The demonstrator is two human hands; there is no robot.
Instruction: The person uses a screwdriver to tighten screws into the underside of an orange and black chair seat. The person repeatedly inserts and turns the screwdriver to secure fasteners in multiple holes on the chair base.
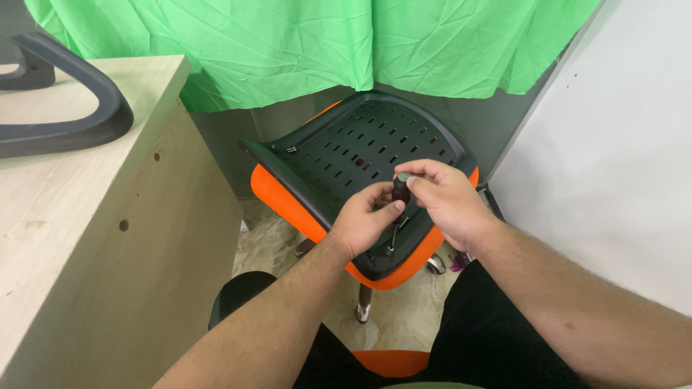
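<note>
1. Left hand [366, 220] was seen lowered onto the black perforated seat base [360, 155], fingers curled in; thumb & forefinger were closed against the lower shaft of a dark-handled screwdriver [401, 189].
2. Right hand [445, 198] was held just above & to the right of the left, fingers wrapped round the top of the screwdriver handle; thumb was pressed near its rounded pale green end cap.
3. Screwdriver was kept roughly upright, tilted a little, betw. both hands, over the front-right part of the seat base. Tip was hidden behind the left hand, so contact w/ the base couldn't be told.
4. A bent metal Allen key [393, 238] was seen lying on the seat base just below the hands, near the front edge.
5. A small metal bolt [291, 150] was seen at the base's left rear corner, well apart from the hands.
6. Seat base was turned underside up, orange cushion [277, 198] showing beneath its rim; it was rested on smth w/ chrome legs [364, 306], only partly seen.
7. A light wooden desk [94, 216] was placed to the left, w/ a grey curved armrest part [79, 119] laid on top.
8. Green cloth [288, 43] was hung behind; a white wall [620, 158] was seen on the right; floor [274, 248] was pale stone-patterned.
9. The person's dark trousers [497, 338] were seen at the bottom of the view.
</note>
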